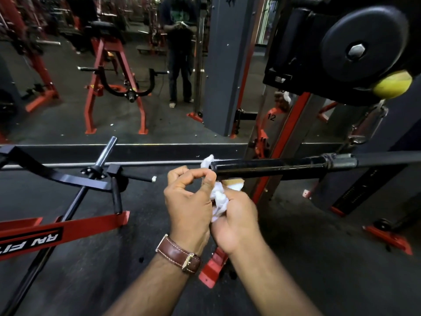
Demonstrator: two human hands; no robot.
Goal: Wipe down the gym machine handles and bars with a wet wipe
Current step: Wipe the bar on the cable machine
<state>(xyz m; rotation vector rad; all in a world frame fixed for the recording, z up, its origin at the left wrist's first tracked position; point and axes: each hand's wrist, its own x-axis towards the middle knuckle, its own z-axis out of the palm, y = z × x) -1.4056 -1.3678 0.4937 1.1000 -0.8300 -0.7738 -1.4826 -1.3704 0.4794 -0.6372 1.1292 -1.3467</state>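
Both hands' grip on white wipe (219, 199): left hand (189, 201) pinches, right hand (237, 215) clutches; wipe partly hidden behind bar (268, 166) end.

"12" on red upright (271, 116), perhaps mirrored "RN FIT" on red frame (68, 233)

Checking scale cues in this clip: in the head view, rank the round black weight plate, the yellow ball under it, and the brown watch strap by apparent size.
1. Weight plate, clearly largest.
2. and 3. Yellow ball and watch strap look alike; the strap is nearer the camera, so I won't rank them.
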